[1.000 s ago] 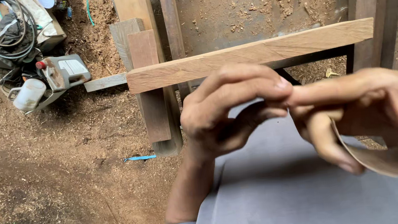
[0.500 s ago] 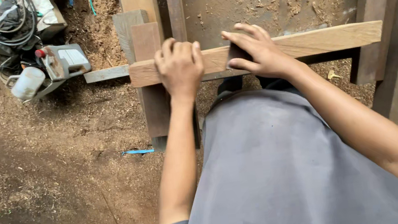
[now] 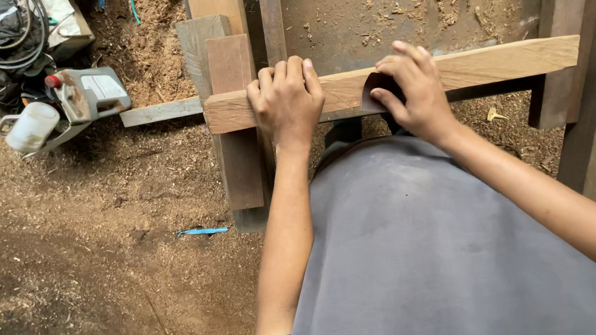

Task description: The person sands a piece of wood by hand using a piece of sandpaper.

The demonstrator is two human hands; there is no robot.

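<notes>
In the head view, a pale wooden plank (image 3: 393, 81) lies crosswise on upright timber pieces above the sawdust-covered floor (image 3: 81, 255). The left hand (image 3: 288, 100) rests flat over the plank, fingers curled over its far edge. The right hand (image 3: 413, 89) presses a dark folded sheet of sandpaper (image 3: 378, 89) against the plank's near face. A power tool (image 3: 81, 96) sits far left.

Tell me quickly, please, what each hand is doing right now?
Left hand: closed, gripping the wooden bar.
Right hand: pressing a dark sheet of sandpaper against that bar.
</notes>
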